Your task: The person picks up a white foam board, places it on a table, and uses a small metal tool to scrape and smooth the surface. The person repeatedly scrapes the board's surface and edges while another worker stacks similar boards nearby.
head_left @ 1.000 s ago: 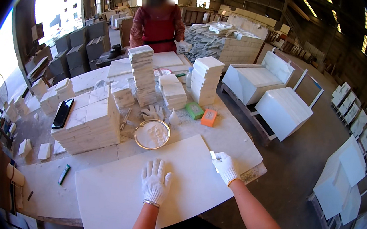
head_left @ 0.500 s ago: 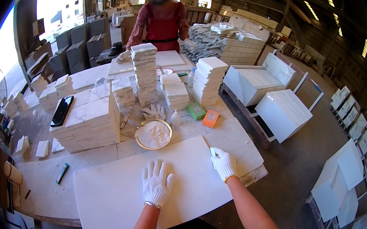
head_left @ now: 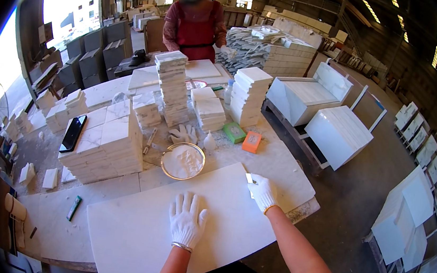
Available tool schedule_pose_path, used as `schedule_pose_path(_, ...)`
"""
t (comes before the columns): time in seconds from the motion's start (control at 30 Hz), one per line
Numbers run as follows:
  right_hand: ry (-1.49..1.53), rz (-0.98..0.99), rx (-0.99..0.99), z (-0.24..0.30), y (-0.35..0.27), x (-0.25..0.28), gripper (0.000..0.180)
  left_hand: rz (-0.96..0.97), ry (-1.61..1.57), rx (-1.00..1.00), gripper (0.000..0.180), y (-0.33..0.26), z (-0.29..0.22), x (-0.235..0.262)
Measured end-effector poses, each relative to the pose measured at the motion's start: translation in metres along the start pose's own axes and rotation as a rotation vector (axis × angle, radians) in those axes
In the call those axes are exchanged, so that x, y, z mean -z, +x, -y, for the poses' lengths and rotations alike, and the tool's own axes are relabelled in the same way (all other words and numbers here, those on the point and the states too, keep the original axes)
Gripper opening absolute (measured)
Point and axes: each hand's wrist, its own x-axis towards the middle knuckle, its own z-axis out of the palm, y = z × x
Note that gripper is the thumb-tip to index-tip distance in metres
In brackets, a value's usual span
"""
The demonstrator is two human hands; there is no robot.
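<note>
A large white stone slab (head_left: 138,240) lies across the near side of the table. My left hand (head_left: 186,221), in a white knit glove, rests flat on its middle with fingers spread. Also gloved, my right hand (head_left: 263,192) is at the slab's right edge, closed on a small flat pale piece (head_left: 249,178); its kind is not clear. Just beyond the slab stands a gold-rimmed bowl (head_left: 181,178) with white powdery material in it. Behind the bowl are a loose glove (head_left: 183,133), a small white squeeze bottle (head_left: 209,141), a green box (head_left: 234,133) and an orange box (head_left: 251,142).
A black phone (head_left: 73,133) lies on stacked marble tiles (head_left: 107,151) at left. Tall tile stacks (head_left: 172,91) rise farther back. A green-handled tool (head_left: 74,208) lies left of the slab. Across the table stands a co-worker in a red apron (head_left: 195,35). Stone blocks (head_left: 338,136) sit right of the table.
My right hand has shifted slightly left and toward the far side along the slab's right edge. My left hand stays put. The co-worker's hand has left the far tabletop.
</note>
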Motion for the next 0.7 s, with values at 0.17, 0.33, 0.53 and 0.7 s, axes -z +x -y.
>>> schedule_pose_path(0.17,-0.006,0.002,-0.066,0.01,-0.01,0.006,0.04,0.009,0.004,0.021,0.053,-0.002,0.003,0.003)
schedule_pose_path(0.33,-0.061,-0.015,-0.065,0.009,-0.002,0.001,0.041,0.001,-0.002,0.006,0.052,0.0,0.001,0.003)
schedule_pose_path(0.53,0.059,0.059,-0.072,0.023,0.002,0.006,0.042,-0.01,-0.008,0.012,0.052,-0.002,0.004,0.002)
schedule_pose_path(0.7,-0.061,-0.001,-0.031,0.004,0.003,0.007,0.034,0.003,0.013,0.015,0.052,-0.001,-0.001,0.003)
